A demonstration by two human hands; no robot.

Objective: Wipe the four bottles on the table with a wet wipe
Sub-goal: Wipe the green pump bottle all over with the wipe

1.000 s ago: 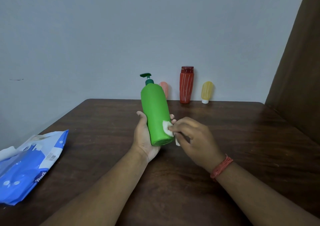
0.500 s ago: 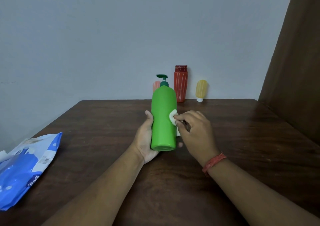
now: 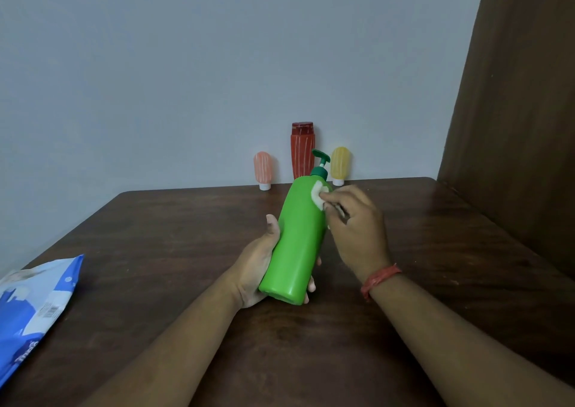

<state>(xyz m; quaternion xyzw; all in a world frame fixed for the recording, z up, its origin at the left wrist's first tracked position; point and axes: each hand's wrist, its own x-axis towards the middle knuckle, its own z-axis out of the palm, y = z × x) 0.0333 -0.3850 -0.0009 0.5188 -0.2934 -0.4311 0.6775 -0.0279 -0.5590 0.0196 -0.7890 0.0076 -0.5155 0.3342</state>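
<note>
**Q:** Four bottles are on this job; where does each one sit, starting with the biggest things in view?

**A:** You face a dark wooden table (image 3: 155, 251) pushed against a pale wall. The green pump bottle (image 3: 295, 238), the largest of the four, is lifted off the table and tilted with its pump away from you, probably so its upper side faces you for wiping. Three more stand upright at the far edge by the wall: a tall red bottle (image 3: 302, 151), a yellow bottle (image 3: 340, 165) just to its right, and a pink bottle (image 3: 263, 170) to its left. All three are well apart from your hands, likely waiting their turn.

**Q:** What are my hands doing?

**A:** Your left hand (image 3: 258, 269) cradles the lower body of the green bottle, fingers curled round it from beneath, thumb along its left side. That grip steadies it against the rubbing. Your right hand (image 3: 357, 229) pinches a small folded wet wipe (image 3: 318, 195) between thumb and fingertips and presses it to the bottle's shoulder, just below the pump.

**Q:** Anything else?

**A:** A blue and white wipes pack (image 3: 34, 310) lies at the table's left edge, within reach.
</note>
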